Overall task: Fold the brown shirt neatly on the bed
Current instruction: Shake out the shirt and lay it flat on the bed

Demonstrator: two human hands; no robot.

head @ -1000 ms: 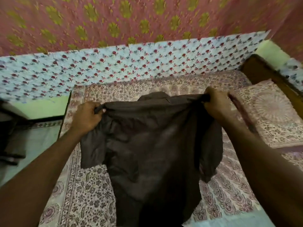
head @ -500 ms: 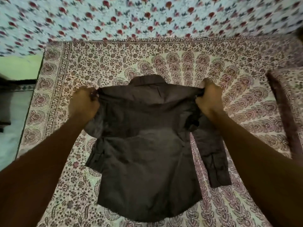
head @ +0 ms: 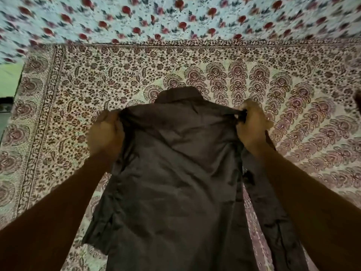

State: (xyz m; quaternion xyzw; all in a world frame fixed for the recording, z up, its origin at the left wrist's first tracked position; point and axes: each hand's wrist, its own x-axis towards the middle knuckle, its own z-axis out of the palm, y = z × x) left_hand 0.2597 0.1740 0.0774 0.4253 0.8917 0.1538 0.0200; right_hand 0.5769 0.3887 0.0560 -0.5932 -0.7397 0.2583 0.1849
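The brown shirt (head: 175, 173) is spread back side up over the bed, collar pointing away from me. My left hand (head: 105, 133) is closed on its left shoulder and my right hand (head: 252, 126) pinches its right shoulder. One sleeve hangs down along the right side under my right forearm; the left sleeve is bunched under my left forearm. The shirt's lower hem runs out of the bottom of the view.
The bed is covered by a patterned maroon and cream bedsheet (head: 78, 94). A pale blue cloth with red flowers (head: 175, 18) lines the far side. A green surface (head: 9, 79) shows past the bed's left edge.
The view has tilted down and come closer to the bed. Both hands have lowered the shirt toward the sheet, still gripping its shoulders, and the shirt now fills more of the view.
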